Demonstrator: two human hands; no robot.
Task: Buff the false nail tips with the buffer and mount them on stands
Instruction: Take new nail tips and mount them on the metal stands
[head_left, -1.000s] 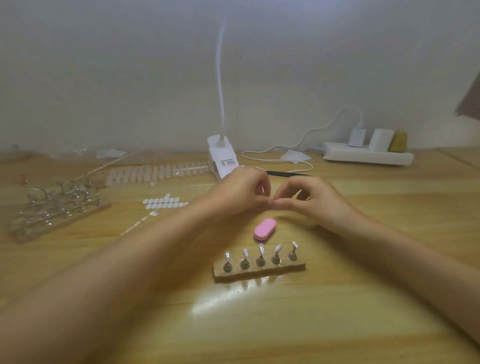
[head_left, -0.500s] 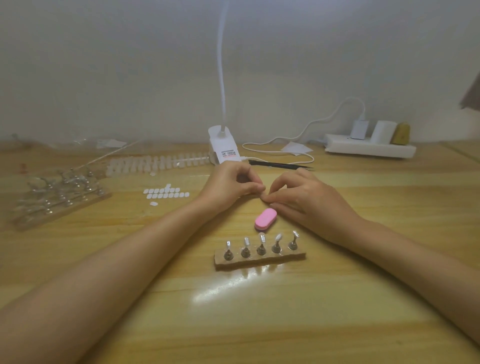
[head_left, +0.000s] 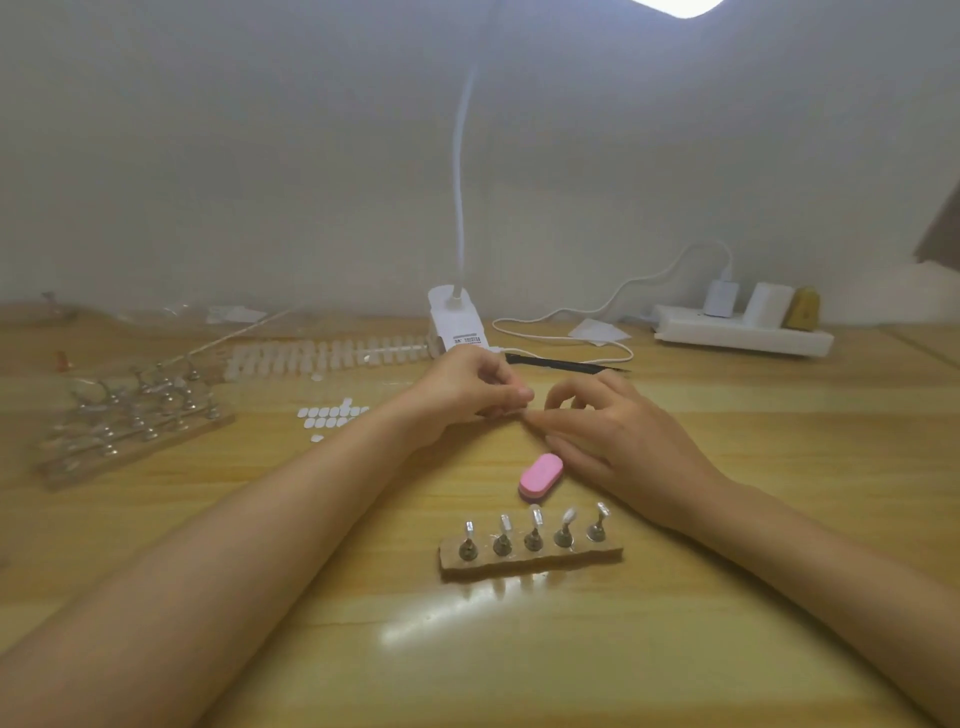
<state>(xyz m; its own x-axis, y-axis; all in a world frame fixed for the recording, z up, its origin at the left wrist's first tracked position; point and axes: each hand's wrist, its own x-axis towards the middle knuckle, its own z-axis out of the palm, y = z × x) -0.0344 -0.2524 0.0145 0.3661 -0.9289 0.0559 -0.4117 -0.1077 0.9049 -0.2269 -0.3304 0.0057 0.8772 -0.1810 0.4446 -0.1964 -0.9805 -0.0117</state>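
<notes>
Five metal stands (head_left: 533, 538) rise in a row from a narrow wooden base (head_left: 530, 560) near the middle of the desk (head_left: 675, 649). Each stand is topped with a small pale nail tip (head_left: 536, 515). On the near side of that base we have a broad stretch of glossy yellow wood lying open, and more open wood to the right of our right forearm.

The pink buffer (head_left: 539, 477), a rounded oblong block with a matte face, lies flat just behind the stands and just beside our right hand (head_left: 623, 441). Our left hand (head_left: 467, 389) sits further back with its fingers curled toward the thumb, and the right hand's fingertips come close to it, low over the wood. We cannot tell whether either hand's fingers pinch a nail tip, as anything there is too small to see.

Toward the far edge lie slim black tweezers (head_left: 566, 364), a white lamp clamp (head_left: 457, 325) and its looping cable (head_left: 561, 340). A white power strip (head_left: 743, 340) sits toward the far right corner. Left of the hands lie small white oval pads (head_left: 332, 413) and a long strip of translucent tips (head_left: 332, 354). Nearer the left edge is a blurred clear rack (head_left: 130, 421).
</notes>
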